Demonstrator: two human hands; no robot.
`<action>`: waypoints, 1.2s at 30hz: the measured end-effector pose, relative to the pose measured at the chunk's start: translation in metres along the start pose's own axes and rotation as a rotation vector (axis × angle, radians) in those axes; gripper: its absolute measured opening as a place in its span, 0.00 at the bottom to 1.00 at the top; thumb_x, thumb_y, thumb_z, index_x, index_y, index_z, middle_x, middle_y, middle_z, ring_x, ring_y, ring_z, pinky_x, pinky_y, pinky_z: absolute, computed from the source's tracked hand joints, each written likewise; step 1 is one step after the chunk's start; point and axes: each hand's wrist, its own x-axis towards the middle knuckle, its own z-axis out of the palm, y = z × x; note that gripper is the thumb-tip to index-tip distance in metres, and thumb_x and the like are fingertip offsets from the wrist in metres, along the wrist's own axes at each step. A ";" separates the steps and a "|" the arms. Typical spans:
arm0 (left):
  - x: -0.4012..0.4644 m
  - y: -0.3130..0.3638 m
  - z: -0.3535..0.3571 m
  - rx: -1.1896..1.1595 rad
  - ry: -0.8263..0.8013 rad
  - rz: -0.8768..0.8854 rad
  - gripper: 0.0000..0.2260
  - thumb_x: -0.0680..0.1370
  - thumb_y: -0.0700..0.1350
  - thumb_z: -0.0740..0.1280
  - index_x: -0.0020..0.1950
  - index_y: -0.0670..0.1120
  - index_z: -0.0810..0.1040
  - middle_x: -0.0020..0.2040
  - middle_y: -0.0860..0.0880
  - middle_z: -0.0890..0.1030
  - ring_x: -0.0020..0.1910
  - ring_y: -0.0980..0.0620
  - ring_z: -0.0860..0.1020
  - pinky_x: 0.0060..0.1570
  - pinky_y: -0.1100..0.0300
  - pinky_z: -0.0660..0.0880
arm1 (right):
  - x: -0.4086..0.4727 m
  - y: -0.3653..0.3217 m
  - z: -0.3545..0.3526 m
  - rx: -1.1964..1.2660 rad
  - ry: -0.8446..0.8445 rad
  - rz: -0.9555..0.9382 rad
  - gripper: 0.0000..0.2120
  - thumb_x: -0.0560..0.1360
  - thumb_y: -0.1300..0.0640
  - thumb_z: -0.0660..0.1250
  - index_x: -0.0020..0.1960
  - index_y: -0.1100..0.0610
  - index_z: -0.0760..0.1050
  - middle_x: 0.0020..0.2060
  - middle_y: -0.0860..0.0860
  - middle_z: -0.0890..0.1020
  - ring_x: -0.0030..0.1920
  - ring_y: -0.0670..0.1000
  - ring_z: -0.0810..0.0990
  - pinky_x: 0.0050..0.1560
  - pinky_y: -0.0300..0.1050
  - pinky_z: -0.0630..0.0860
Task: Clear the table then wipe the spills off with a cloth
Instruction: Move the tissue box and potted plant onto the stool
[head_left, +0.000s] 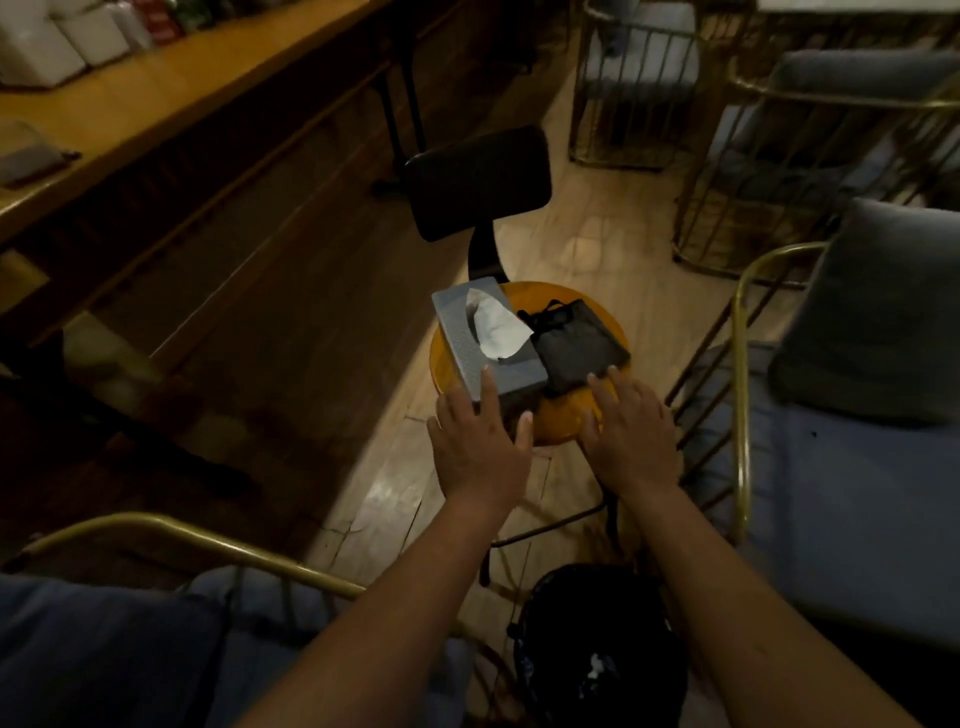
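A long wooden counter (171, 98) ran along the left, and grey-cushioned chairs with brass wire frames (810, 156) stood to the right. Between them stood a stool with a round orange seat (566, 415) and a black padded backrest (478, 182). On the seat lay a grey rectangular tissue box (467, 345) with a white tissue (493, 330) sticking up from its slot; just beside it, touching, lay a flat black fabric pouch (579, 351). The left hand (478, 447) rested on the box's near end, fingers straight on top and thumb against its near face. The right hand (631, 431) reached flat, relaxed fingertips at the pouch's near edge. Below, a black-lined bin (597, 649) held crumpled white paper (595, 673).
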 end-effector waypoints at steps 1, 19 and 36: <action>-0.011 -0.001 -0.003 0.017 -0.008 0.079 0.33 0.82 0.64 0.54 0.83 0.52 0.51 0.79 0.39 0.57 0.77 0.36 0.58 0.75 0.39 0.59 | -0.020 -0.001 -0.008 -0.007 0.042 0.026 0.27 0.79 0.43 0.50 0.73 0.51 0.69 0.73 0.54 0.69 0.71 0.61 0.69 0.65 0.60 0.69; -0.322 0.129 -0.024 -0.024 -0.141 0.902 0.32 0.81 0.64 0.54 0.83 0.53 0.54 0.81 0.39 0.58 0.80 0.36 0.55 0.76 0.38 0.56 | -0.424 0.102 -0.128 -0.089 0.359 0.668 0.25 0.81 0.45 0.51 0.75 0.50 0.67 0.75 0.52 0.69 0.74 0.60 0.65 0.70 0.64 0.65; -0.808 0.174 -0.053 -0.126 -0.468 1.658 0.33 0.82 0.66 0.49 0.83 0.54 0.45 0.83 0.40 0.49 0.82 0.39 0.47 0.79 0.43 0.47 | -0.950 0.107 -0.192 -0.281 0.548 1.430 0.27 0.80 0.43 0.46 0.74 0.49 0.69 0.73 0.51 0.70 0.74 0.57 0.67 0.71 0.62 0.65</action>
